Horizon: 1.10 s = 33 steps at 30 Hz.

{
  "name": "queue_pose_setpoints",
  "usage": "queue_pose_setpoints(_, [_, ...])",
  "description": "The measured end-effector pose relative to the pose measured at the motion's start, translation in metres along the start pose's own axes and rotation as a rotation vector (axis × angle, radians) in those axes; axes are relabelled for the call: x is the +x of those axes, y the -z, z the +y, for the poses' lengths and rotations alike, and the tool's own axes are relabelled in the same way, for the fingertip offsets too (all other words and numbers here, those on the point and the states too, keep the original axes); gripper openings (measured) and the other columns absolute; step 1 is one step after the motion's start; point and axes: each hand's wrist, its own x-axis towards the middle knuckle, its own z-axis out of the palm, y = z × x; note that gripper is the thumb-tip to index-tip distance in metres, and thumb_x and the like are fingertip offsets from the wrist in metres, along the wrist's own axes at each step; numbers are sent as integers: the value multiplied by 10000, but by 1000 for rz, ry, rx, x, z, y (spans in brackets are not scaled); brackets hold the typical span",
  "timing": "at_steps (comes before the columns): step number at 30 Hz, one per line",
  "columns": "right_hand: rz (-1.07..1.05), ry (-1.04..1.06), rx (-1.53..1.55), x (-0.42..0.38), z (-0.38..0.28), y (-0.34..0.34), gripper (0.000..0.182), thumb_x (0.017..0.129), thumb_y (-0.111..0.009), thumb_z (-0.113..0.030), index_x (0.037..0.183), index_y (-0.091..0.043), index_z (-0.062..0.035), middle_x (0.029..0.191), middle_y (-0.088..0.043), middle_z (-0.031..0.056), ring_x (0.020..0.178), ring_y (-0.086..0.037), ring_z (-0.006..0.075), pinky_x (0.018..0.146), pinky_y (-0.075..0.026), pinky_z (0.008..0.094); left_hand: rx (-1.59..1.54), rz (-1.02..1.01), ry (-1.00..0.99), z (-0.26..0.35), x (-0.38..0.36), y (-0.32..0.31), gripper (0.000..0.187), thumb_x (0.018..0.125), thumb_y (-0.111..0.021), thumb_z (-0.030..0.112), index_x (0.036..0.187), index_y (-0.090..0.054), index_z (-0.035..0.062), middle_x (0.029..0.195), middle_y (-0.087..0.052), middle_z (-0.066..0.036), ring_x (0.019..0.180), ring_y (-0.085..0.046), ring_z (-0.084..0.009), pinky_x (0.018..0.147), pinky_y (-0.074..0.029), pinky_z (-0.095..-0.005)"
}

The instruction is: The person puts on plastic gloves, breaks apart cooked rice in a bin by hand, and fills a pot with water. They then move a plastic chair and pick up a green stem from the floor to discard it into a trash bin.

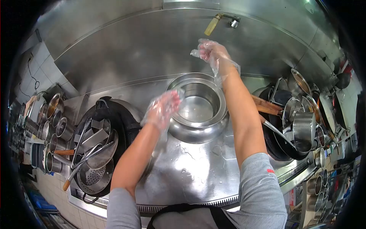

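The round steel pot (196, 132) stands in the middle of the tabletop (187, 164), near the steel wall (129, 57). Its wide rim is visible for the most part, but the left side is covered by the left hand (164, 105), and the loose glove cuff of the right hand (213, 51) overlaps it at the upper right. The inside is full of reflections, so I cannot tell whether there is water in it.

Both hands wear clear plastic gloves, which wrinkle and shine, and therefore the single fingers are hard to make out. The hands are well apart from each other. The left arm reaches forward with bent elbow; its fingers are loosely extended toward the pot, with nothing visible between them. Whether they touch the rim, I cannot tell. The right arm is stretched far forward, and the hand is raised with bent fingers just below the tap spout (213, 25), apparently apart from it. Whether these fingers are closed together, the glove does not let me see.

At the left, a dark wok (121, 108) is partly hidden under a strainer (92, 178) and other utensils. At the right, the right arm covers part of a wooden handle (268, 107). The outer shelves are distorted and disappear into the dark edge.
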Motion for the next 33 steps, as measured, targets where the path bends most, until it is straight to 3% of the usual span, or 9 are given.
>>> queue_pose_setpoints(7, [-75,205,-6,13,-22,-9,350,846,-604,-134,1163,-534,-4,942,-579,74,732,-567,153,665,-496,272,-62,87,-19,12,117,-36,381,851,-629,364,1046,-578,41,943,-587,-77,817,-577,-180,688,-504,-313])
queue_pose_setpoints(10, [-44,198,63,12,-30,0,258,828,-654,-224,958,-555,-24,820,-579,65,656,-555,147,650,-487,273,-86,0,-18,22,126,-51,359,879,-593,347,1035,-574,25,946,-581,-85,792,-578,-185,664,-512,-302])
queue_pose_setpoints(13, [-143,251,5,-9,-34,33,231,827,-659,-234,876,-542,-41,782,-578,61,653,-566,148,651,-488,273,-80,-9,-9,26,127,-59,347,883,-588,333,1029,-577,18,932,-592,-95,787,-586,-192,658,-517,-307])
queue_pose_setpoints(21, [2,120,-206,-35,-16,35,234,835,-620,-176,981,-587,5,803,-597,76,632,-550,146,613,-481,284,-109,-32,105,-2,130,-79,294,874,-588,303,976,-590,27,863,-592,-101,732,-578,-195,595,-500,-314])
queue_pose_setpoints(23, [-195,-90,-397,-25,-5,53,163,820,-604,-99,939,-607,12,761,-607,76,620,-565,159,594,-475,284,-110,-11,122,-9,130,-91,271,871,-586,291,953,-591,33,851,-587,-100,719,-570,-193,572,-490,-314])
queue_pose_setpoints(24, [-397,25,-391,-17,10,78,120,809,-589,-53,900,-619,20,720,-604,67,597,-560,153,563,-454,279,-32,56,121,-13,125,-101,254,870,-579,281,939,-586,36,843,-584,-99,692,-562,-191,546,-479,-316])
queue_pose_setpoints(26, [-386,4,-402,-21,19,85,117,810,-596,-69,877,-620,23,721,-603,67,594,-557,152,547,-448,277,48,120,117,-21,126,-103,237,870,-571,270,926,-582,40,835,-580,-98,665,-554,-190,521,-468,-318])
queue_pose_setpoints(28, [-383,-13,-415,-27,21,83,121,810,-604,-85,855,-622,27,722,-602,67,590,-554,151,531,-442,276,-30,1,136,-30,132,-99,182,888,-532,214,933,-571,42,814,-578,-92,613,-546,-183,479,-463,-312])
queue_pose_setpoints(33, [-310,36,-690,-38,4,64,160,807,-574,-101,852,-621,46,711,-609,84,583,-560,159,533,-459,284,-175,1,178,-34,147,-101,199,943,-450,153,1037,-519,-9,956,-592,-179,784,-625,-282,608,-535,-343])
